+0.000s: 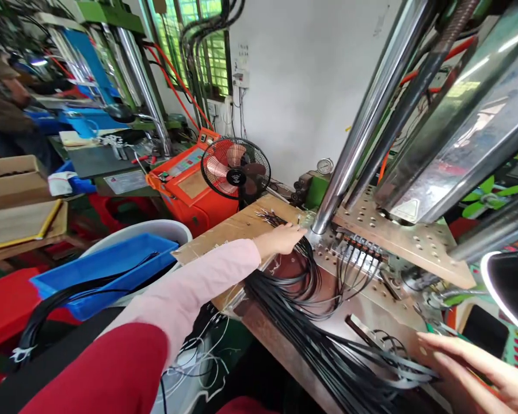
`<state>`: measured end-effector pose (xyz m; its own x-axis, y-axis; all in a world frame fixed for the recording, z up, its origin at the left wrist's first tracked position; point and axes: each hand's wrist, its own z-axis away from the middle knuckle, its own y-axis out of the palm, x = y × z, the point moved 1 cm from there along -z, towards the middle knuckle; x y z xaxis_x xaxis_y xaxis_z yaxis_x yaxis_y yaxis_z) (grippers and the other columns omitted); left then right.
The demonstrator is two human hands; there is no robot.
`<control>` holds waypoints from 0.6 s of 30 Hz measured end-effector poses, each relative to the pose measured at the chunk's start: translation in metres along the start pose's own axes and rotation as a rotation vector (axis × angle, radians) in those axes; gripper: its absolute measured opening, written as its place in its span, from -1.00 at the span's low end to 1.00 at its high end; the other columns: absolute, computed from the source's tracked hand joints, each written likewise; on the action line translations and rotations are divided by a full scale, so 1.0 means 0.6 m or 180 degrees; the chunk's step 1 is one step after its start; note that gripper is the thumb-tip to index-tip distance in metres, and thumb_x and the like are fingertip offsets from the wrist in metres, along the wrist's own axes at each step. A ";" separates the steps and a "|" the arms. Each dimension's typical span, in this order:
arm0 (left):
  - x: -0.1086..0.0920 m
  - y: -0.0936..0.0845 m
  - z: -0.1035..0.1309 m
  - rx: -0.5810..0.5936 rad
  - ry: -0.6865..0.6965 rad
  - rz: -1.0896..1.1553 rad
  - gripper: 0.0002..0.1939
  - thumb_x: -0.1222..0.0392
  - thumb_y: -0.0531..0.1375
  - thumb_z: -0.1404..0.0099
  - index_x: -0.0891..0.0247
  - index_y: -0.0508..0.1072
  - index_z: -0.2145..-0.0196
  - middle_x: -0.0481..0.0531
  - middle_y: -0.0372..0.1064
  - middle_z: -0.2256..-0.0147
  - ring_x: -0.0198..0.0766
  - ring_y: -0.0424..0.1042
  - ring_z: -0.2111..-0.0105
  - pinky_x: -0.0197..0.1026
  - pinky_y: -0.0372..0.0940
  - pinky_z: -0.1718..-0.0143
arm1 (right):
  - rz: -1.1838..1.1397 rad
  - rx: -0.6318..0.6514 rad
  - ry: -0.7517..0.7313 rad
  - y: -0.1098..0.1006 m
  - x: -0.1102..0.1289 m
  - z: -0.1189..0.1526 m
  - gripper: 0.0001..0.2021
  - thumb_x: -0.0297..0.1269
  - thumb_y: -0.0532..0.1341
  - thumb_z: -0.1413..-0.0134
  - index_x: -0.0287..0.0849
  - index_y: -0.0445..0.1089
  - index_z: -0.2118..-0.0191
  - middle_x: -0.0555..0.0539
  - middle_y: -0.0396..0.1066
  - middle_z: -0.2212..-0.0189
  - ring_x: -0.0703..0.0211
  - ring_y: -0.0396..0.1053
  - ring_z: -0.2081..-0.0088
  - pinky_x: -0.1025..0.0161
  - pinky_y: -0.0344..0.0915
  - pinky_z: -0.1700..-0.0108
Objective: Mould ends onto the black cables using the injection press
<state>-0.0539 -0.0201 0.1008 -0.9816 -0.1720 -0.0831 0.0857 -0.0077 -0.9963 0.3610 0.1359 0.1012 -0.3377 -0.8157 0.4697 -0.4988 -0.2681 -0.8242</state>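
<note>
My left hand [285, 238] reaches across to the wooden board beside the press column, its fingers bunched together over the ends of a bundle of black cables [280, 299]. What lies under the fingertips is hidden. The cables curve over the metal press table [259, 328] and run towards me. Several cable ends sit in a metal mould [362, 253] under the press plate. At the lower right, my right hand [479, 362] is open, fingers stretched out, with nothing seen in it. A dark metal bar [362, 330] lies among the cables near it.
The press plate [418, 244] and steel column [358, 126] stand close ahead on the right. A lit ring lamp [487, 282] stands at the right edge. On the left are a blue tray [107, 267] with cables, a fan [236, 172] and an orange machine [185, 190]. A person [4, 98] stands far left.
</note>
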 end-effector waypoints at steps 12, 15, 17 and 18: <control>0.084 0.045 -0.007 -0.0342 0.0246 -0.0013 -0.72 0.48 0.07 -0.25 0.29 0.52 0.20 0.20 0.40 0.12 -0.07 0.38 0.06 -0.13 0.34 0.09 | 0.0303 0.1246 -0.1230 0.187 0.229 -0.315 -0.68 -0.43 0.11 -0.23 -0.03 0.53 0.03 -0.04 0.57 0.10 0.06 0.54 0.08 0.15 0.46 0.00; 0.098 0.041 0.013 -0.0556 0.0379 -0.0309 -0.73 0.46 0.04 -0.29 0.28 0.48 0.18 0.16 0.41 0.16 -0.12 0.39 0.09 -0.15 0.34 0.11 | 0.0424 0.1377 -0.0840 0.231 0.219 -0.354 -0.67 -0.49 0.12 -0.17 -0.10 0.55 0.06 -0.09 0.57 0.09 0.02 0.52 0.03 0.13 0.40 -0.08; 0.104 0.030 0.024 -0.0741 0.0370 -0.0451 -0.75 0.43 0.02 -0.33 0.26 0.45 0.17 0.12 0.41 0.18 -0.13 0.40 0.11 -0.16 0.34 0.12 | 0.0306 0.1500 -0.0531 0.246 0.216 -0.374 -0.68 -0.46 0.13 -0.18 -0.15 0.54 0.04 -0.13 0.55 0.06 0.01 0.49 0.00 0.13 0.34 -0.13; 0.106 0.020 0.028 -0.0851 0.0358 -0.0479 -0.76 0.42 0.01 -0.35 0.26 0.43 0.16 0.11 0.40 0.18 -0.14 0.40 0.12 -0.15 0.35 0.12 | 0.0175 0.1587 -0.0358 0.251 0.215 -0.382 -0.67 -0.45 0.12 -0.18 -0.18 0.53 0.02 -0.14 0.55 0.07 0.02 0.50 0.02 0.13 0.34 -0.13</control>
<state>-0.1123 -0.0478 0.0838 -0.9938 -0.0785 0.0783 -0.0949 0.2367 -0.9669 0.0593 0.1076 0.1103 -0.2511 -0.8783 0.4070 -0.0322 -0.4126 -0.9103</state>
